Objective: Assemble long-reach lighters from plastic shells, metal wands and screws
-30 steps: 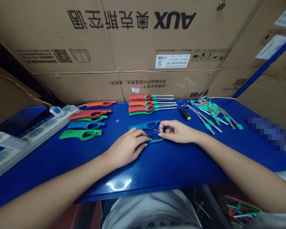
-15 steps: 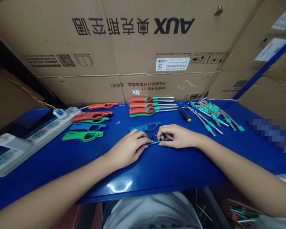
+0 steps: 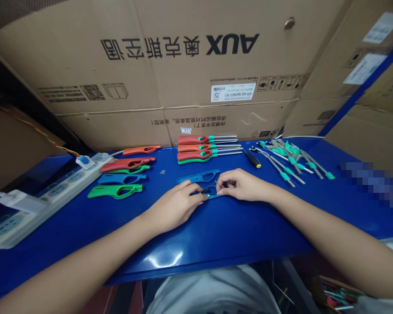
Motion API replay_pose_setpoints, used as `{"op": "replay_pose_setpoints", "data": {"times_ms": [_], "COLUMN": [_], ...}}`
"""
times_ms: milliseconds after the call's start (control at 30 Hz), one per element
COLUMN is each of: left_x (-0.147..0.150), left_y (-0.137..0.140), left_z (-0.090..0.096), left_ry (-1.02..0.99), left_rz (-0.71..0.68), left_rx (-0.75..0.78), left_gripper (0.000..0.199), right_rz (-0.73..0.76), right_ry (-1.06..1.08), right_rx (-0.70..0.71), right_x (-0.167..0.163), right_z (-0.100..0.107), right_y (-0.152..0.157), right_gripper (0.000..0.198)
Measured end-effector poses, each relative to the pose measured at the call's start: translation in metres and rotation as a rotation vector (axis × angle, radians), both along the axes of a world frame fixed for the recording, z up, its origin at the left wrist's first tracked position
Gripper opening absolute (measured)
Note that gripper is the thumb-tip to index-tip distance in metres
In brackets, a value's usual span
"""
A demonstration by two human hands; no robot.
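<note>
A blue lighter casing half (image 3: 215,196) lies between my two hands, with small dark and pale parts inside it. My left hand (image 3: 180,204) is closed on its left end, thumb and fingertips at the edge. At its right end my right hand (image 3: 240,185) is closed in a pinch; whatever sits between the fingertips is too small to make out. Just beyond my hands rests a second blue casing half (image 3: 198,176), partly covered by my left fingers.
Red, blue and green casing halves (image 3: 118,190) lie left beside a white power strip (image 3: 55,196). Several long-nosed lighters (image 3: 193,148) lie at the back. A screwdriver (image 3: 253,159) and metal tubes with teal parts (image 3: 291,159) are at right. A cardboard wall (image 3: 170,87) stands behind.
My right fingers have drawn closer together at the casing's right end, and the thin wires seen by them no longer show. My left hand stays on the casing. The view has tilted slightly.
</note>
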State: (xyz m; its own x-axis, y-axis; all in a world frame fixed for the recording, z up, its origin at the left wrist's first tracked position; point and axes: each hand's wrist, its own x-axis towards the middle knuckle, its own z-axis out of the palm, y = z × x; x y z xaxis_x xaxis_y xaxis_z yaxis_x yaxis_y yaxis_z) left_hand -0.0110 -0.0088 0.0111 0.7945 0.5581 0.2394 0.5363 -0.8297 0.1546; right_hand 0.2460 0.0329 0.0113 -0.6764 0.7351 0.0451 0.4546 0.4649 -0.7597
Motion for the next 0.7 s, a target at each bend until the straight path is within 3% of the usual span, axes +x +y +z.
{"op": "replay_pose_setpoints", "data": {"times_ms": [200, 400, 700], "left_x": [0.0012, -0.0007, -0.0045], "left_y": [-0.0014, 0.0051, 0.0076], "left_z": [0.0007, -0.0006, -0.0043], "left_ry": [0.009, -0.104, -0.085], "left_rz": [0.007, 0.005, -0.027], "left_rx": [0.002, -0.095, -0.088], "left_gripper": [0.032, 0.026, 0.036], "right_rz": [-0.025, 0.095, 0.021], "right_ry": [-0.056, -0.064, -0.09], "right_rx": [0.102, 0.138, 0.171], "right_x": [0.0007, 0.0078, 0.0054], "right_z": [0.0022, 0.006, 0.0072], "right_y": [-0.001, -0.0013, -0.0024], "right_gripper": [0.008, 0.007, 0.008]}}
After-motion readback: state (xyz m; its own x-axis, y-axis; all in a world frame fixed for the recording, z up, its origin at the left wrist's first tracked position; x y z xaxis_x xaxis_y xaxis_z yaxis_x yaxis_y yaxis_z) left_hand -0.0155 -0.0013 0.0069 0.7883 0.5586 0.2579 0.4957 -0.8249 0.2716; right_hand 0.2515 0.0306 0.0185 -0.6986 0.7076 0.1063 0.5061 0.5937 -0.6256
